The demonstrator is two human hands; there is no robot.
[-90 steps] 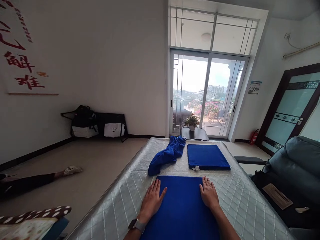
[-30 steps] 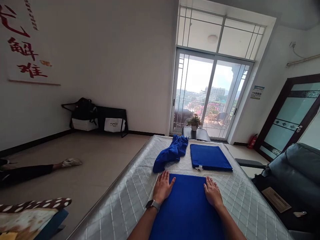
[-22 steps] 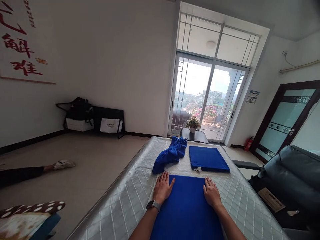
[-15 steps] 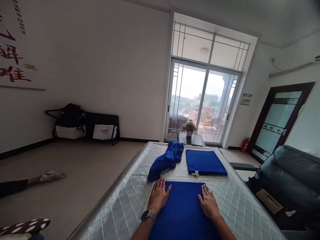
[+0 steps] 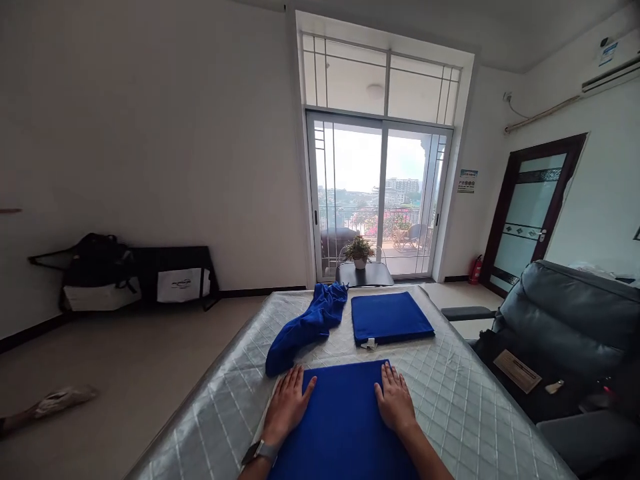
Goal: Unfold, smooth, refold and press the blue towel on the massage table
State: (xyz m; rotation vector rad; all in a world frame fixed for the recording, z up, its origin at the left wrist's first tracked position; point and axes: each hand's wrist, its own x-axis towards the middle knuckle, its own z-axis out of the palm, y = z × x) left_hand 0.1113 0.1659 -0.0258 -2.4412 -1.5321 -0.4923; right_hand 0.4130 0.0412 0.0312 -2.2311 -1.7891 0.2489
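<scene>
Left hand (image 5: 287,405): rests palm down, straight-fingered, over left edge of flat blue cloth (image 5: 345,420), near its far-left corner. Right hand (image 5: 399,405): rests likewise over right edge, well apart from left. Flat blue cloth: lies centrally, toward near edge of quilted tabletop (image 5: 450,383). Closer to far edge: crumpled blue cloth (image 5: 306,327) at left; folded blue cloth (image 5: 391,317), white tag (image 5: 369,344) at its near side, toward far-right corner.

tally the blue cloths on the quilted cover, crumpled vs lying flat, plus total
Crumpled: 1, the bunched cloth
Lying flat: 2, the tagged cloth and the near cloth, under the left hand and right hand
Total: 3 blue cloths
</scene>
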